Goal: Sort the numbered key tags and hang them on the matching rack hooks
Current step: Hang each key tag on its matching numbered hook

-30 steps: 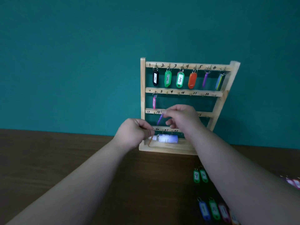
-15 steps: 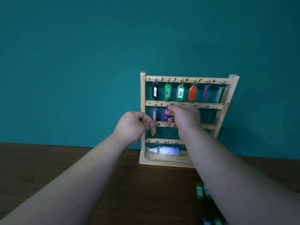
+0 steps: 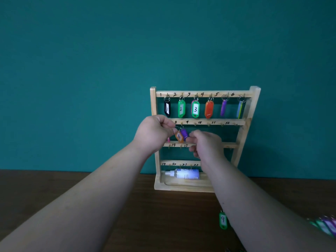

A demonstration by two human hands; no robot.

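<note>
left hand [image 3: 154,133] pinches orange tag [image 3: 179,136] beside purple tag [image 3: 184,133]; right hand [image 3: 206,145], loosely curled, empty, covers rack rail [image 3: 231,145].

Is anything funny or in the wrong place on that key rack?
Yes. A white bottle lies on its side in the bottom tray of the rack, and it is not a key tag. Up top, the purple tag and blue tag hang edge-on, numbers hidden.

Wood rack [image 3: 253,110] stands on table [image 3: 36,188] vs teal wall; top row hooks 1-6 all hold tags. L hand [image 3: 154,131] pinches orange tag [image 3: 179,136] by its ring near hook 8, touching purple tag [image 3: 184,133]. R hand [image 3: 205,144] just beside, fingers loosely curled. Bottle [image 3: 185,173] lies in rack base; green tag 9 [image 3: 223,220] on table.
</note>
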